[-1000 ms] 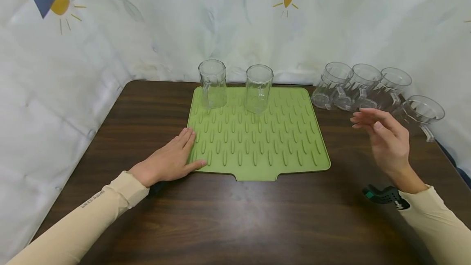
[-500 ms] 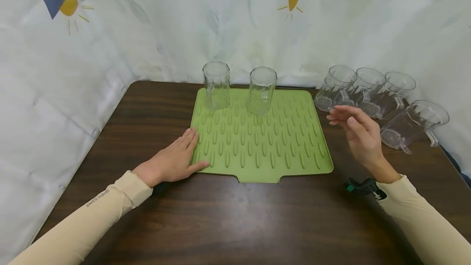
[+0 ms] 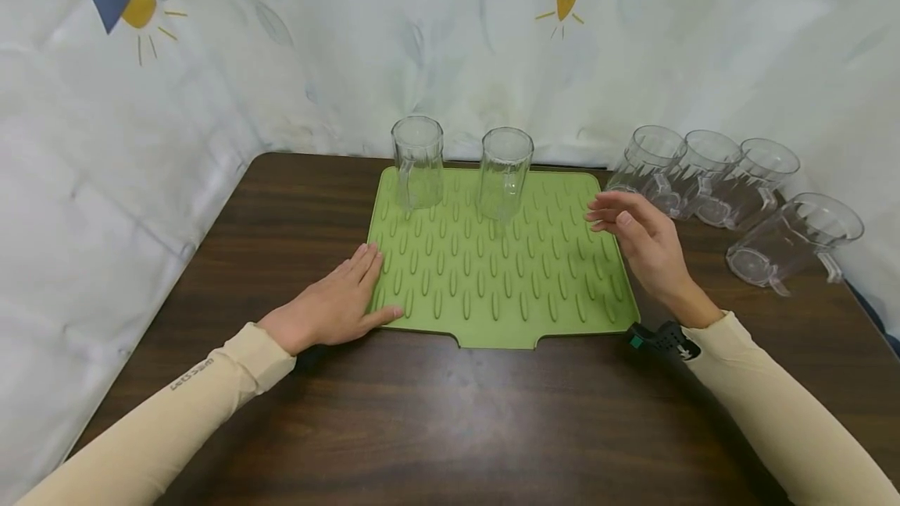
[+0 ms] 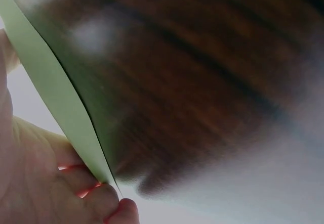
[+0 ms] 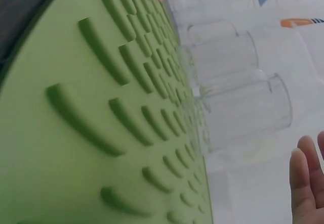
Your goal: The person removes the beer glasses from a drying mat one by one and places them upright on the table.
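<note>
A green ridged mat lies on the dark wooden table. Flat on its left edge rests my left hand, fingers straight and thumb spread over the near left corner. Two clear glass mugs stand upright along the mat's back part, a left mug and a right mug. My right hand hovers over the mat's right side, fingers relaxed and slightly bent, holding nothing. Both mugs also appear in the right wrist view, the nearer one beyond the ridges.
At the back right of the table stand several more clear mugs, three in a row and one tilted-looking mug nearer the right edge. A white patterned sheet hangs behind and left of the table.
My right hand has moved left, from beside the right-hand mugs to above the mat's right side. My left hand stays on the mat. The head view has shifted slightly.
</note>
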